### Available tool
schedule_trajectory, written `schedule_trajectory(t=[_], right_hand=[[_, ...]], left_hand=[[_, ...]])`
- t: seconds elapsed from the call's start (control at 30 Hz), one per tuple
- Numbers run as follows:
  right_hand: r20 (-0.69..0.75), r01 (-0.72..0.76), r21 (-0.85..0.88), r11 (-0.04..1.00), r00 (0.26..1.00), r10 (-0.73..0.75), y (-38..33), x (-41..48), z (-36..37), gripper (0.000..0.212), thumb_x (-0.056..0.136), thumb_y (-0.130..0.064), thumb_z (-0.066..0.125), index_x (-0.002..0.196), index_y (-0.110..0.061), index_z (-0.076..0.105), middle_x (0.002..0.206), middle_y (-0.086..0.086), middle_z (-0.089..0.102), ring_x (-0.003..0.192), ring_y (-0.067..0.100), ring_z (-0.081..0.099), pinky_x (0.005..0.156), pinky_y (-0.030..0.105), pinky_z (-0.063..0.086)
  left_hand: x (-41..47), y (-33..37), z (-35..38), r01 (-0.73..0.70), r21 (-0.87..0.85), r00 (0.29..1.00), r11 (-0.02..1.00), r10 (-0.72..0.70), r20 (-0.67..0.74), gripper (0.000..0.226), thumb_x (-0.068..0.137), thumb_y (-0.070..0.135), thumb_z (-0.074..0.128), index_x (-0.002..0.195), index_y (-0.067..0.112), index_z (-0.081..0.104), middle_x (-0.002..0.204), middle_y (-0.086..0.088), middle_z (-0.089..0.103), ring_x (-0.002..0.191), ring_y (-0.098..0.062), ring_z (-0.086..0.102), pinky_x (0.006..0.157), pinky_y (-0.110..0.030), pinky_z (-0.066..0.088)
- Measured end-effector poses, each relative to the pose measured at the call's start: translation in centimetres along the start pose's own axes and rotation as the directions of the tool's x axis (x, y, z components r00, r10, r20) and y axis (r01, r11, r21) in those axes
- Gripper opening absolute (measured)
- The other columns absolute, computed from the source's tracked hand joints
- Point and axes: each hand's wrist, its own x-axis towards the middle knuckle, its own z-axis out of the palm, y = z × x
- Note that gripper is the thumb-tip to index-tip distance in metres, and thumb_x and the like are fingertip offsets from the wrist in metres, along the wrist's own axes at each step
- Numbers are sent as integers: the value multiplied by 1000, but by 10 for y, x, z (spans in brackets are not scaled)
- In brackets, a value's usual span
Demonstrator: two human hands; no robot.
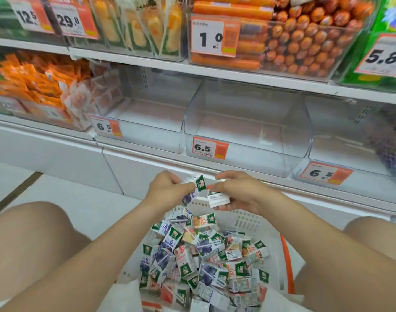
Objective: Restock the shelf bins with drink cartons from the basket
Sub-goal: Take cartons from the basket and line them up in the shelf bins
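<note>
1. The left hand [170,190] grips a small drink carton with a green top and purple fruit print [193,188], the fingers curled round it.
2. The right hand [239,191] grasps a mostly white small carton [218,199] between thumb and fingers.
3. The two cartons are just beside each other; I cannot tell if they touch.
4. Both hands are above the far rim of a white plastic basket [244,219].
5. In the basket lies a loose heap of mixed drink cartons [203,255].
6. An orange handle [287,262] is at the right side of the basket.
7. Far from the hands, a clear plastic shelf bin [246,131] stands between two similar ones and carries an orange and white price tag [209,148] reading 6.5.
</note>
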Motion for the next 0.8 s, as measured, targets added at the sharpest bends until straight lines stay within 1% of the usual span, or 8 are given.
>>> schedule_trajectory(t=[0.07,0.13,0.23,0.37,0.5,0.63,0.7,0.8], right_hand=[[8,1,62,998,1000,-1,-4,5,3,30,91,-7,78,119,-3,67,93,18,77,74,29,76,64,34,62],[48,-21,168,985,999,13,-12,9,4,29,91,-8,78,117,4,71,87,18,77,72,29,76,64,33,62],[223,-72,339,938,975,-6,-25,7,7,24,91,-4,76,114,2,73,95,15,77,78,25,76,67,26,62],[328,-17,310,950,940,-91,-34,0,10,26,89,5,72,114,-1,72,103,15,74,81,20,76,72,22,62],[264,54,134,989,960,-89,-40,-9,12,41,91,-36,77,124,-12,70,96,14,77,68,21,70,60,24,59],[266,124,-83,989,959,-98,-39,-16,14,56,90,-66,66,128,-25,65,100,21,78,79,30,77,70,33,62],[285,85,-120,989,957,-47,-39,-17,13,74,87,-79,56,133,-21,59,101,26,77,86,37,78,74,38,62],[202,32,-87,996,979,-14,-43,-9,9,83,89,-84,46,132,-14,58,102,23,78,88,39,78,78,42,62]], left_hand=[[9,-5,4,54,-199,998,978,-61,-26,41,74,16,78,109,5,59,68,-10,74,64,-24,66,76,-45,56],[16,-3,7,0,-338,998,941,-23,-63,41,90,11,74,123,14,51,81,-9,73,72,-23,68,82,-44,58],[15,2,4,-224,-317,975,922,215,-63,27,106,14,58,124,33,49,103,-10,73,91,-24,71,95,-47,60],[8,10,-3,-373,-215,921,902,388,28,38,111,1,35,116,15,70,101,15,73,96,-12,70,95,-40,62],[0,20,-16,-337,-290,915,896,384,123,54,100,-11,39,112,24,78,115,-1,76,110,-21,73,91,-34,62],[-4,17,-18,-402,-181,898,897,425,110,33,90,5,76,114,27,76,104,-1,72,95,-22,74,90,-40,62],[-4,16,-17,-387,-195,909,901,408,81,25,92,12,79,114,24,75,97,1,73,90,-22,74,90,-40,61],[-5,18,-23,-294,-286,926,912,346,150,27,97,15,74,123,23,73,118,-11,74,107,-34,73,99,-49,59]])
